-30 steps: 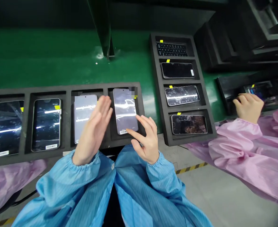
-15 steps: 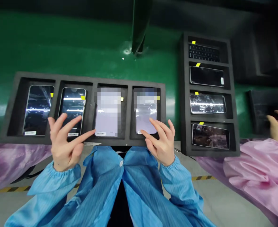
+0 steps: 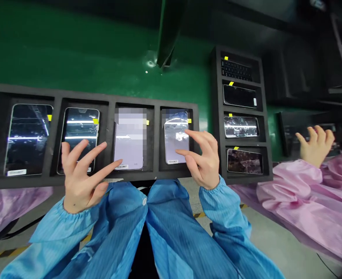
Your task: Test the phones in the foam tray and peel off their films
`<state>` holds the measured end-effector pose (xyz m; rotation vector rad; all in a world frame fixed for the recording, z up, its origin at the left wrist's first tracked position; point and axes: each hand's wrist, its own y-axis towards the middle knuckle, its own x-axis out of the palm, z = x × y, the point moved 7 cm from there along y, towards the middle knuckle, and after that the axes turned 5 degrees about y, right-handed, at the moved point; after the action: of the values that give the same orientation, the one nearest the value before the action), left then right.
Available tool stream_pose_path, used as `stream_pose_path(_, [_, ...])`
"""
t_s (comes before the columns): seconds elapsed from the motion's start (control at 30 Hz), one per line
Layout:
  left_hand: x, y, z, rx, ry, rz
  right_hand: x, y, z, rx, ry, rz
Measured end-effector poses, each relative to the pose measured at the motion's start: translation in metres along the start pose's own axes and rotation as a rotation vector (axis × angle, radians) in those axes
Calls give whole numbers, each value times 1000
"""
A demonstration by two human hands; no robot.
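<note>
A black foam tray (image 3: 83, 99) lies in front of me, with one smartphone in each compartment. My left hand (image 3: 82, 178) has its fingers spread. Its index fingertip is at the lower left of a lit smartphone (image 3: 128, 151), and the other fingers hover over a dark smartphone (image 3: 79, 124). My right hand (image 3: 204, 157) holds nothing; two fingers reach over the lit smartphone (image 3: 172, 149) in the right compartment, though contact is hard to make out. At far left lies another dark smartphone (image 3: 28, 143). Yellow tabs mark the phones.
A second foam tray (image 3: 217, 116) on the right holds several smartphones with yellow tabs. Beyond it is a co-worker's hand (image 3: 316, 145) with a pink sleeve (image 3: 290, 178). A dark post (image 3: 171, 35) rises from the green tabletop (image 3: 86, 58).
My right hand's fingers have moved up the right-hand phone's screen. The view has shifted, and the co-worker's hand shows more fully. My left hand keeps nearly the same pose.
</note>
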<state>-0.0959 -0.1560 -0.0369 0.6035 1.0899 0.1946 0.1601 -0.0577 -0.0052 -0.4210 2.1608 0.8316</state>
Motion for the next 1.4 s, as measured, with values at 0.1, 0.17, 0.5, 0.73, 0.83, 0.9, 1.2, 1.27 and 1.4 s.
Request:
stream_pose_path(0.1, [0, 0, 1, 0, -14, 14, 8, -3, -7, -120, -14, -12])
stream_pose_path(0.17, [0, -1, -2, -20, -24, 29, 11, -11, -8, -135, -38, 33])
stream_pose_path(0.5, [-2, -2, -1, 6, -27, 105, 14, -21, -10, -179, -152, 40])
stream_pose_path(0.73, [1, -5, -3, 7, 18, 110, 10, -19, -12, -193, -97, 27])
stream_pose_path(0.83, [1, -6, -3, 23, 12, 119, 8, -2, -7, -75, -31, -21])
stream_pose_path(0.9, [2, -6, -4, 0, 2, 115, 17, 17, -2, 35, 36, -130])
stream_pose_path(1.2, [8, -4, -7, -96, 35, 74, 106, 111, 1, 65, -164, -445])
stream_pose_path(1.27, [9, -5, -7, -102, 47, 79, 118, 120, 0, 76, -171, -461])
stream_pose_path(1.4, [11, -5, -9, -146, 8, 83, 122, 128, 3, 103, -111, -494])
